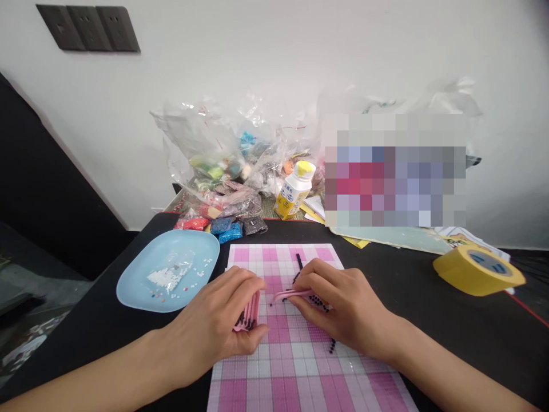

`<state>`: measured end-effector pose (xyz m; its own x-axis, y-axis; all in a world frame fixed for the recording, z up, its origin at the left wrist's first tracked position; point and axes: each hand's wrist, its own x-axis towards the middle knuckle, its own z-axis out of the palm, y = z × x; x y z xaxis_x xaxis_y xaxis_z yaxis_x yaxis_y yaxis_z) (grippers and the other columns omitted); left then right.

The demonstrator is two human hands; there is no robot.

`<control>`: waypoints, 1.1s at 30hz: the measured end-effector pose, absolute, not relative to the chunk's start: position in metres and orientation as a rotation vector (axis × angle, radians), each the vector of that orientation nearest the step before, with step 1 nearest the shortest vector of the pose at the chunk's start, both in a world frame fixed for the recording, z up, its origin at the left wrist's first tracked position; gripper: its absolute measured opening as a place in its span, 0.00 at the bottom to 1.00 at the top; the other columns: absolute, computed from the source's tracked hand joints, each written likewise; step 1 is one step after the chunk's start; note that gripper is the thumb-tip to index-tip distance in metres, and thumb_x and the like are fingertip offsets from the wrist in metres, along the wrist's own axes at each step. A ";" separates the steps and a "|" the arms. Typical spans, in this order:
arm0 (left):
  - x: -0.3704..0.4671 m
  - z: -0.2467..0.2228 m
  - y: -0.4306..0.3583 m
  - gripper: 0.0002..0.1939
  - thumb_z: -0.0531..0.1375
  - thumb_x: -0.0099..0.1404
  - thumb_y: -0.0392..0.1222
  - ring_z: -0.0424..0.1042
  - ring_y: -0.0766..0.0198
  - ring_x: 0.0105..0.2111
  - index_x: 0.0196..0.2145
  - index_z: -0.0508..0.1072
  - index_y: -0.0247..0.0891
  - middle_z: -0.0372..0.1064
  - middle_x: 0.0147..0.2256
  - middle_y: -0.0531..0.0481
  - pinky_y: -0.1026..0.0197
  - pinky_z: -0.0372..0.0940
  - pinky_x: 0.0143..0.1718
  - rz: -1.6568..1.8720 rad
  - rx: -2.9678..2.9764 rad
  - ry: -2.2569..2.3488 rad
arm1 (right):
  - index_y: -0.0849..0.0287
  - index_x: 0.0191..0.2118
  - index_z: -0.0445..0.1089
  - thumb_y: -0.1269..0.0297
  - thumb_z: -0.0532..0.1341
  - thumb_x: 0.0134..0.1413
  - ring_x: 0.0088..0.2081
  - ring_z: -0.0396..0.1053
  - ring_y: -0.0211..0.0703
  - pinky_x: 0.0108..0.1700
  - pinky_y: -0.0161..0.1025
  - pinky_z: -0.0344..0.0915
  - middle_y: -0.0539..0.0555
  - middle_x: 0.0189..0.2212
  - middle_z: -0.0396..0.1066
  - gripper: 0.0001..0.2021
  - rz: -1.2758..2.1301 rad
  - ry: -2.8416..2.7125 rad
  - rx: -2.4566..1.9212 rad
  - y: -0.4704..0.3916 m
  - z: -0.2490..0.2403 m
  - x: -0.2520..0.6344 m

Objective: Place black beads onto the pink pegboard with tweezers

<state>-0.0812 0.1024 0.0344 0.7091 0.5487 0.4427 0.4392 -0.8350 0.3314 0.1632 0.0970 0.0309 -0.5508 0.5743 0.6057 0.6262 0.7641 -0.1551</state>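
Observation:
My left hand (227, 315) is closed around a small pink ridged tray (253, 312) that holds loose black beads (245, 324). In my right hand (343, 303) is a pair of pink tweezers (285, 294), its tip pointing left toward the tray. One tiny black bead (270, 304) shows just under the tweezer tip; whether it is gripped I cannot tell. Both hands are over a pink and white checked grid sheet (278, 355). On it, black beads form a short line (299, 261) at the top and a patch (319, 302) partly hidden by my right fingers.
A light blue plate (132, 269) with white beads and a small bag lies left. Behind the sheet are bead packets (230, 231), a yellow-capped bottle (294, 191) and clear plastic bags (201, 137). A yellow tape roll (476, 272) lies right on the black table (429, 292).

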 end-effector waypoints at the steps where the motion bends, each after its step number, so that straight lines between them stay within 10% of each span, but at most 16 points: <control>1: -0.081 0.035 0.102 0.19 0.56 0.62 0.30 0.66 0.56 0.39 0.51 0.59 0.37 0.65 0.41 0.46 0.52 0.68 0.40 0.794 2.709 0.799 | 0.60 0.37 0.69 0.64 0.56 0.65 0.27 0.68 0.33 0.26 0.30 0.63 0.51 0.30 0.69 0.07 -0.092 -2.313 -0.890 0.097 0.031 0.163; 11: -0.085 0.040 0.101 0.22 0.58 0.66 0.33 0.67 0.57 0.42 0.54 0.56 0.42 0.65 0.44 0.48 0.54 0.67 0.44 0.709 2.608 0.892 | 0.61 0.38 0.69 0.65 0.56 0.65 0.28 0.68 0.34 0.27 0.31 0.63 0.52 0.31 0.69 0.07 -0.056 -2.332 -0.855 0.097 0.033 0.162; 21: -0.086 0.039 0.098 0.31 0.53 0.66 0.66 0.71 0.54 0.48 0.60 0.52 0.52 0.68 0.48 0.49 0.53 0.68 0.47 0.772 2.460 1.097 | 0.61 0.38 0.68 0.65 0.55 0.65 0.28 0.66 0.35 0.27 0.32 0.63 0.52 0.31 0.69 0.07 -0.042 -2.352 -0.797 0.095 0.031 0.161; 33: -0.085 0.042 0.097 0.37 0.64 0.56 0.64 0.71 0.54 0.45 0.58 0.55 0.54 0.68 0.46 0.53 0.50 0.67 0.50 0.772 2.269 1.208 | 0.60 0.38 0.68 0.63 0.55 0.66 0.24 0.63 0.34 0.24 0.33 0.59 0.51 0.31 0.68 0.08 0.011 -2.429 -0.750 0.094 0.033 0.163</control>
<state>-0.0855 0.0969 0.0418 0.4587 0.8490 0.2623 0.5952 -0.5127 0.6188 0.1626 0.0942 0.0330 -0.6668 0.5174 0.5364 0.5124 0.8409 -0.1741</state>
